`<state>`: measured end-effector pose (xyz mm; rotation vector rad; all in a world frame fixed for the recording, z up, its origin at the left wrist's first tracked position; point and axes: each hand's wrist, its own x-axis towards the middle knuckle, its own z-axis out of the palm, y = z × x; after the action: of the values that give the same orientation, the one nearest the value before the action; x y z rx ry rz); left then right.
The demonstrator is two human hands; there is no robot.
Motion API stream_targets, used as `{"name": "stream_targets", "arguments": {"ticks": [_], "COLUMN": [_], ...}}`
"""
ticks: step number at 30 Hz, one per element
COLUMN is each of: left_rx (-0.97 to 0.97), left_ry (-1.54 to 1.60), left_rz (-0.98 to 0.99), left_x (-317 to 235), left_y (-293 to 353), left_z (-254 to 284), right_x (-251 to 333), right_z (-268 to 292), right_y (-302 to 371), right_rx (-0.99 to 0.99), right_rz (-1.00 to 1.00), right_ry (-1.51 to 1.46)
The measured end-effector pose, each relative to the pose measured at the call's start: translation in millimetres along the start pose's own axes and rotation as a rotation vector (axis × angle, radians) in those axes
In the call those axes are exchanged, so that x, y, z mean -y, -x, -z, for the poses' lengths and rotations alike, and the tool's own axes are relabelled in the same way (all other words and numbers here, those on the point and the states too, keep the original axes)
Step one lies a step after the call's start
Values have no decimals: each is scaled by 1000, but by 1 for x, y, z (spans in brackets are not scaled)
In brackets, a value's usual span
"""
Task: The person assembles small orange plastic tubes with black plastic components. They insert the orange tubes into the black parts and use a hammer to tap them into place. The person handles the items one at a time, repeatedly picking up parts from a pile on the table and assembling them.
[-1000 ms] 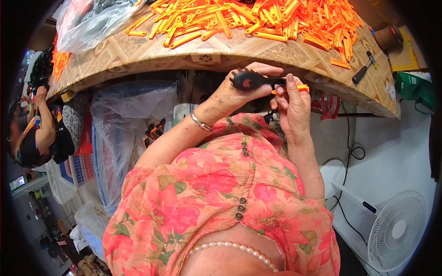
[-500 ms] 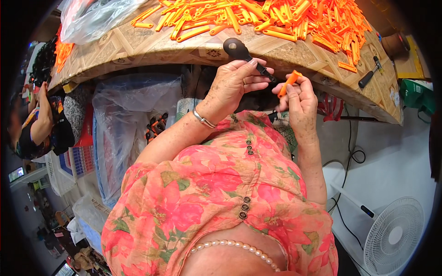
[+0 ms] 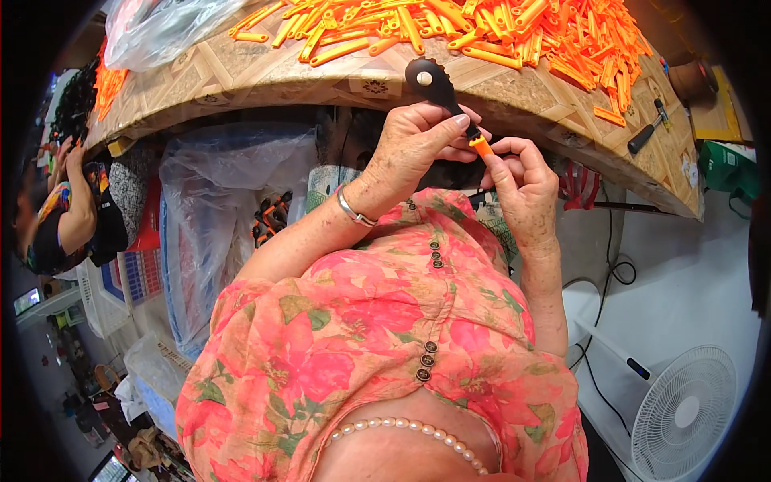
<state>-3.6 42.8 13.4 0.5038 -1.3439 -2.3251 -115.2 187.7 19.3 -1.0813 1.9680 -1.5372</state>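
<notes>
My left hand (image 3: 411,146) is closed round the narrow shank of a black spoon-shaped tool (image 3: 438,90). Its rounded head points up and away, with a toothed edge and a pale round spot on it. In the fingertips of my right hand (image 3: 522,181) is an orange plastic handle (image 3: 482,147). One end of this handle meets the tip of the black shank; how far the shank sits inside it I cannot tell. My right fingers hide the handle's other end. Both hands are just off the table's near edge.
Across the patterned table (image 3: 265,76) lies a large heap of orange handles (image 3: 562,40). A small hammer (image 3: 647,132) rests at the right, a clear plastic bag (image 3: 165,36) at the left. Below stands a plastic-lined bin (image 3: 209,185) holding black-and-orange pieces (image 3: 271,217). A white fan (image 3: 687,410) is lower right.
The black tool and the orange handle, apart before, now meet end to end. My left hand has shifted slightly right, and the handle's angle has turned.
</notes>
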Motion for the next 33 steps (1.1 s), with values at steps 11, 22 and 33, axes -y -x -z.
{"name": "stream_targets", "arguments": {"ticks": [11,22,33], "left_rx": [-27,-16,73], "left_ry": [-38,-33,-158], "left_rz": [-4,8,-13], "left_x": [0,0,2], "left_y": [1,1,2], "left_z": [-1,-1,3], "right_x": [-7,-2,-18], "right_z": [3,-3,-13], "right_y": [2,4,6], "right_rx": [55,-2,-30], "right_rz": [-99,-96,-105], "right_ry": [-150,-107,-143]}}
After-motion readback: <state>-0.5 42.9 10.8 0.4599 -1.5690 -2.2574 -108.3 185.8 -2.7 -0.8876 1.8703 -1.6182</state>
